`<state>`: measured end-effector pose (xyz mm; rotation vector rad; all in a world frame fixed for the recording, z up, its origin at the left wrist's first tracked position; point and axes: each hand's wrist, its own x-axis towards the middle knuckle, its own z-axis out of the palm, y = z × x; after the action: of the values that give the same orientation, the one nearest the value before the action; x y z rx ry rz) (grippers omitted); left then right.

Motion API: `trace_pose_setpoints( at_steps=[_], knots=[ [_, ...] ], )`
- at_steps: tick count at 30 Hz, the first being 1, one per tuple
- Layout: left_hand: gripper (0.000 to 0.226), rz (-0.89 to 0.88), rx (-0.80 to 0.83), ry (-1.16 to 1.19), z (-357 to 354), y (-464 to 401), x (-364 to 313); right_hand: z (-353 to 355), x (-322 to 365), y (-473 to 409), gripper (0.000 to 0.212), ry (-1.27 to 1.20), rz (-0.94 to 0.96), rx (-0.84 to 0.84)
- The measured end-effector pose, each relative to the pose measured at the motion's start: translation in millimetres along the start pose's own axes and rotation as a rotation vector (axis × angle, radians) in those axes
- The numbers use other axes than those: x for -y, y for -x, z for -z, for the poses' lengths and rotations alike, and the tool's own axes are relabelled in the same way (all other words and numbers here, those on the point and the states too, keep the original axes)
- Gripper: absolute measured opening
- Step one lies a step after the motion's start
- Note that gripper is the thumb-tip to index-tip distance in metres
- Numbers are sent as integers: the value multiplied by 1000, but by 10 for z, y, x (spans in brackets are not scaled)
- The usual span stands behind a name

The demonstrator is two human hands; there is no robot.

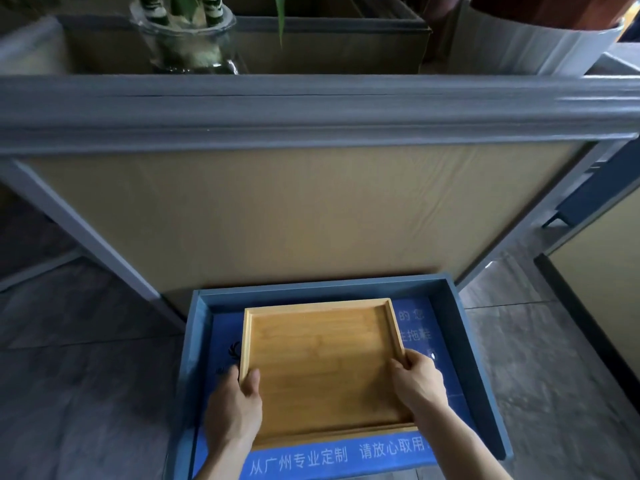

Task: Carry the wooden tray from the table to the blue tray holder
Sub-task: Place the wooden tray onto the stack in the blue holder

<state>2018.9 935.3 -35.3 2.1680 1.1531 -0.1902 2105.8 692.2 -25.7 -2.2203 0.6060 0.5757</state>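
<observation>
You have the wooden tray (322,368) inside the blue tray holder (483,375), on the near side, close over its blue mat. Your left hand (233,408) grasps the left edge and your right hand (419,382) grasps the right edge. I cannot tell if it sits flat yet. If you let go too soon, it could drop and bang. Your fingers could get pinched under it.

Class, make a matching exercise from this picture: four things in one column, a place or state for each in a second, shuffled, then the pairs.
1. wooden tray
2. left hand
3. right hand
4. glass vase

A. grips the tray's right edge
B. on the ledge above the partition
C. inside the blue tray holder
D. grips the tray's left edge

Pairs: 1-C, 2-D, 3-A, 4-B
</observation>
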Motion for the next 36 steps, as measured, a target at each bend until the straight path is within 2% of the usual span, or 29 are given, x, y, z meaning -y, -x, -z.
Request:
trace_pose_setpoints(
  at_steps=[2, 4, 10, 17, 20, 24, 36],
  knots=[
    [52, -16, -34, -17, -16, 25, 13, 13, -39, -10, 15, -77, -1, 28],
    [48, -19, -51, -35, -46, 39, 19, 19, -69, -17, 20, -103, 4, 24],
    [55, 40, -18, 27, -105, 32, 49, 61, -112, -17, 11, -23, 83, 44],
    [60, -53, 24, 66, -109, -74, 80, 113, -200, -111, 23, 54, 100, 104],
    [61, -48, 37, 100, -128, -89, 62, -13, -206, -76, 34, 0, 130, 32],
    [59, -15, -35, 99, -174, -32, 30, -191, -226, -6, 36, -16, 170, -125],
    [56, -3, -177, 13, -211, -35, -10, -248, -229, -86, 36, 92, 175, -217]
  ],
)
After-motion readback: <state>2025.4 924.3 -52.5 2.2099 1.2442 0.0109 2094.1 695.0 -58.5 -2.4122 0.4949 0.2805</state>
